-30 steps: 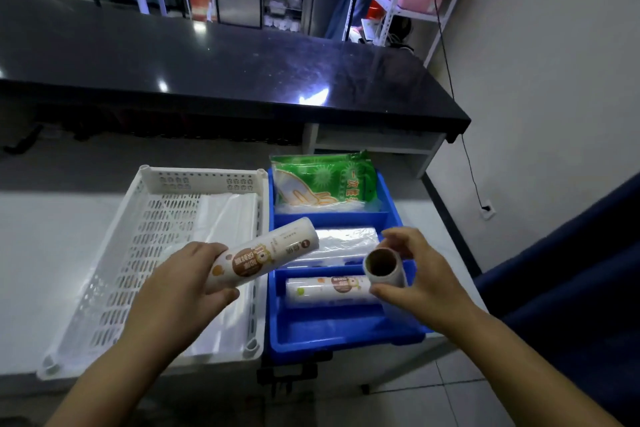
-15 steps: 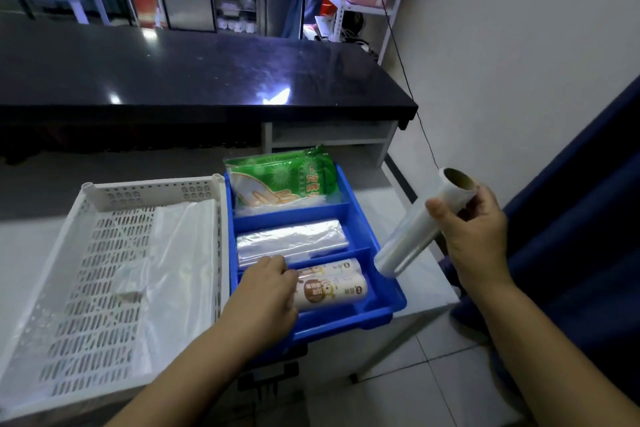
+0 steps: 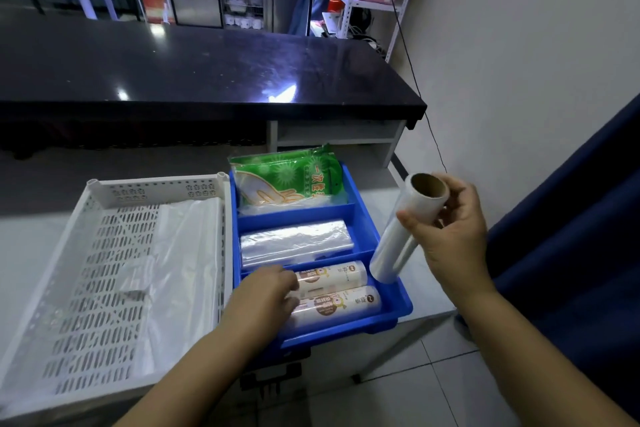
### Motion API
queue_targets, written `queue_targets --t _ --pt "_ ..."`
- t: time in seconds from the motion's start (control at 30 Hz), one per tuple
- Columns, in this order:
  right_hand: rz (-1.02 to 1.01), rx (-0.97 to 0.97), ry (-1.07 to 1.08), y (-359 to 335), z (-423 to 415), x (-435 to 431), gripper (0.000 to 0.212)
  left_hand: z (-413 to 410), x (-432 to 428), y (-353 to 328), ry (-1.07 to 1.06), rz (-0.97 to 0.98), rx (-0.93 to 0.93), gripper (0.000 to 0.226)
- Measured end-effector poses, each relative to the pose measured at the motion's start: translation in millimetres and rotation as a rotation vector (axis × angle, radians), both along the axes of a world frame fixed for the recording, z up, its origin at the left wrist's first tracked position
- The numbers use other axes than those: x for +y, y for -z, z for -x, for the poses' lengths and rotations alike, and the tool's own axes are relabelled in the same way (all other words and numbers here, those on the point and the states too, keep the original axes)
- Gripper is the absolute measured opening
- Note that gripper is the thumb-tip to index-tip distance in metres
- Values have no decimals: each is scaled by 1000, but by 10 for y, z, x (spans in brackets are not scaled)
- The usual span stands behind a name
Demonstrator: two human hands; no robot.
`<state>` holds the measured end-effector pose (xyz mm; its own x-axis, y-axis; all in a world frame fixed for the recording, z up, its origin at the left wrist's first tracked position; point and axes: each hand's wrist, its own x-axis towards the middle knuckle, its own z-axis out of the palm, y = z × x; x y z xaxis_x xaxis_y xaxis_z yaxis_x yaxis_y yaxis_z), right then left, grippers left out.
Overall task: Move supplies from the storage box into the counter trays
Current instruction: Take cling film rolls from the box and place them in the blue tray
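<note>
Two labelled rolls [image 3: 334, 280] lie side by side in the nearest of three compartments of the blue tray [image 3: 349, 333], the left hand [image 3: 266, 300] resting flat-fingered on their ends. One tilted cling film roll [image 3: 398, 239] is gripped by the right hand [image 3: 453, 232], curled round its upper part. One white perforated tray [image 3: 156, 189] sits left of the left hand.

Count it up: two printed rolls [image 3: 332, 277] [image 3: 346, 305] touched by the left hand [image 3: 266, 298], and one clear film roll [image 3: 398, 239] gripped in the right hand [image 3: 453, 236]. Just beyond the left fingertips there's one clear plastic pack [image 3: 294, 243], then one green packet [image 3: 284, 180]. Two trays: one blue tray [image 3: 398, 310] and one white tray [image 3: 156, 185].
</note>
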<state>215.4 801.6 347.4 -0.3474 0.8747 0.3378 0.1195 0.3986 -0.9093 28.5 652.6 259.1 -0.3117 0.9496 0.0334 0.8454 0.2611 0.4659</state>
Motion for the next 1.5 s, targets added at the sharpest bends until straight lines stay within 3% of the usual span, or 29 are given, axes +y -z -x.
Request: queue_targets --t 0.1,0.27,0.4,0.53,0.7,0.93,1.1,1.3,1.5 --pt "-189 -159 -141 -1 208 -105 54 244 -121 -174 -111 -117 22 11" --pt "-635 -656 -394 279 628 -303 62 522 -392 -290 -265 -150 91 11" --pt "-723 -991 -619 619 857 -451 60 574 -576 -266 -328 -138 105 14" --pt "-709 -1101 -734 753 1004 -580 54 588 -700 -223 -363 -109 99 18" --pt "-692 -1107 -776 796 1042 -592 53 573 -764 -194 -414 -83 86 18" --pt "-680 -970 -812 875 934 -507 62 394 -795 -157 -495 -37 108 17" --pt "-769 -841 -808 820 861 -504 52 243 -989 -155 -644 18 195 9" --pt "-863 -739 -893 663 1041 -746 39 58 -1448 -196 -808 -1 214 11" --pt "-960 -684 -1036 530 1408 -1523 35 -85 -2371 -243 -971 4 220 9"
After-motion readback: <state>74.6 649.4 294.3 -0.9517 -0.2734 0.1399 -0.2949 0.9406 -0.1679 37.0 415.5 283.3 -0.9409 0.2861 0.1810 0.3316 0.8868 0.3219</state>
